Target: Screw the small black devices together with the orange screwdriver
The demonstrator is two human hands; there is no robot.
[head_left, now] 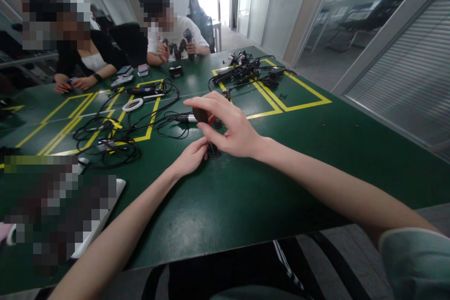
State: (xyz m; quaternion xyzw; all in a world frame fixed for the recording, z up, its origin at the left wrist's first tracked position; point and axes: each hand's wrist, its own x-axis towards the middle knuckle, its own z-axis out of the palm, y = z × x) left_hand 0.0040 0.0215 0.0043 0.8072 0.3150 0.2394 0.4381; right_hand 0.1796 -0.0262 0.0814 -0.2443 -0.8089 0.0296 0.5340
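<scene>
My right hand [230, 126] hovers over the middle of the green table [246, 197], its fingers pinched on a small dark rounded part [200, 114] at the top of a little black stand. My left hand [191, 155] reaches in from below. Its fingers are curled against the stand's round black base [213, 151] on the table top. A silver and black plug with a cable [184, 118] lies just left of the dark part.
Tangled black cables [105, 136] and a white ring [132, 104] lie on yellow floor-tape lines to the left. More black gear [246, 72] is piled at the far right. Two people sit at the far end, one holding black devices [188, 37]. A blurred flat object lies at the near left.
</scene>
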